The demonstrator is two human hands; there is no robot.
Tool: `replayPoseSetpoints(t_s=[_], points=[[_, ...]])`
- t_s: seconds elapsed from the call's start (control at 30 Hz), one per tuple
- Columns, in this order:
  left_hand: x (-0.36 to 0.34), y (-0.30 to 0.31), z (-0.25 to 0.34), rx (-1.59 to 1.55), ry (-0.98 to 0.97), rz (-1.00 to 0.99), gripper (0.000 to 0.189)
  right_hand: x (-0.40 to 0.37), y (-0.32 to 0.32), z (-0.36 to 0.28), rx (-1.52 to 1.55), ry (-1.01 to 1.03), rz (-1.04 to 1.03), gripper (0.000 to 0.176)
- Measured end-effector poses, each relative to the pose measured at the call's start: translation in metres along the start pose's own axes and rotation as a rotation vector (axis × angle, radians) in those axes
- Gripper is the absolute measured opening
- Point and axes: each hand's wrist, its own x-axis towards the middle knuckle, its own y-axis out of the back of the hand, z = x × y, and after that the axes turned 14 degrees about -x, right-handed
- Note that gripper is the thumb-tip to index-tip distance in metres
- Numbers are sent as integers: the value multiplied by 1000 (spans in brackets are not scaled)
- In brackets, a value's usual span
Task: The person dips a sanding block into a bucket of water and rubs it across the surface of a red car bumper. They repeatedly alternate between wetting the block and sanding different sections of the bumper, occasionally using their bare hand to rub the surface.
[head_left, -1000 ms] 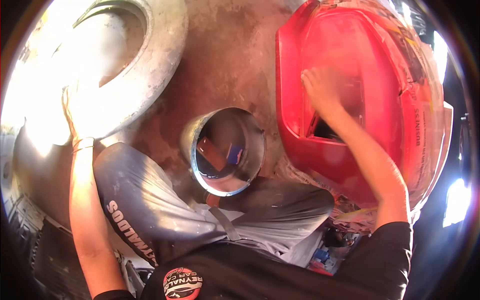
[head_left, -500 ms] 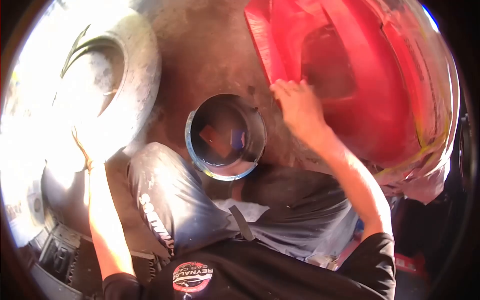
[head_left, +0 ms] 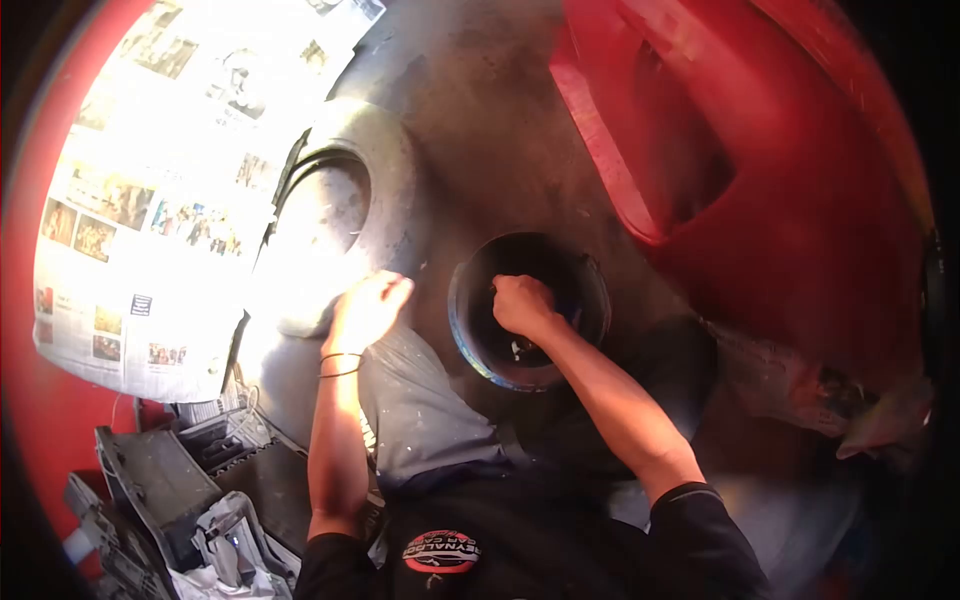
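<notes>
Because it stands on the floor just in front of the seated person's legs, the dark round open-topped bucket with a blue-tinged rim (head_left: pixel 487 369) seems placed for easy reach from either side. The right hand (head_left: pixel 523 305) is over its mouth, the forearm crossing the near rim. The fingers are folded in toward the palm; whether they pinch anything I cannot tell, since their undersides are hidden. Below the wrist a small pale patch shows in the dark interior, too unclear to name.

The left hand (head_left: pixel 370 305), with thin dark bands at its wrist, is apart from the bucket, near the knee of the pale grey trousers (head_left: pixel 425 425). Its fingers look loosely bent, perhaps simply at rest; I cannot tell whether they hold anything or touch the knee.

Beyond the left hand lies a thick grey tyre (head_left: pixel 397 180), partly lost in glare. A broad sheet of printed newspaper (head_left: pixel 140 265) hides its outer side, with a red surface (head_left: pixel 35 430) behind. Black and grey moulded plastic parts (head_left: pixel 160 485) crowd the lower left. Across the bare brown floor (head_left: pixel 480 170), a large curved glossy red panel (head_left: pixel 810 190) with a recessed opening fills the right, bounding the space there, with crumpled paper (head_left: pixel 790 385) below it.
</notes>
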Motion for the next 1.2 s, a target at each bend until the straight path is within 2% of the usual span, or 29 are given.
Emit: replayPoseSetpoints(t_s=[0.03,0.1,0.17,0.23,0.27,0.43,0.47,0.53,0.6,0.63,0.7,0.77,0.8,0.87,0.9,0.97,1.0,1.03,1.07,1.1,1.17,1.2], points=[[-2,-15,22,142,-5,-53,67,8,-1,3,11,26,5,30],[5,-42,85,271,135,-105,70,24,14,5,-144,44,-19,29],[32,-79,91,376,265,-200,54,28,24,9,-152,57,-13,26],[41,-105,93,375,291,-85,41,32,16,7,-179,54,-11,24],[39,-103,89,352,255,-59,33,36,6,3,-199,64,-45,23],[73,-88,89,328,-2,-54,28,49,-46,27,-386,157,-148,21],[89,-87,90,340,-109,-62,27,50,-53,30,-416,181,-179,20],[112,-80,89,340,-268,-118,26,48,-40,33,-381,153,-232,23],[120,-64,81,267,-336,-171,29,45,-15,36,-360,119,-251,26],[120,-52,81,210,-380,-221,31,40,-8,36,-332,104,-192,30],[103,-26,73,84,-416,-198,34,32,12,32,-325,76,-116,35],[87,-2,64,-279,-495,-224,32,17,41,25,-214,98,-90,35],[76,12,69,-291,-492,-238,32,7,53,18,-217,85,-103,35],[61,46,88,-569,-432,-401,29,-3,93,2,-223,103,-150,39],[63,58,96,-580,-440,-402,29,-8,112,-9,-235,95,-150,39],[72,70,105,-580,-448,-554,29,-20,138,-26,-275,44,-186,39],[85,61,101,-611,-467,-605,30,-22,145,-28,-283,35,-182,39],[99,50,97,-574,-499,-651,38,-25,148,-27,-151,32,-106,36],[111,37,97,-480,-485,-701,42,-27,145,-25,-14,29,-31,34],[119,23,102,-389,-467,-752,47,-28,135,-18,-18,21,-35,34],[131,-9,103,-334,-419,-812,54,-27,115,-2,317,-172,249,29],[131,-24,106,-434,-424,-796,54,-29,115,-3,315,-184,240,29]])
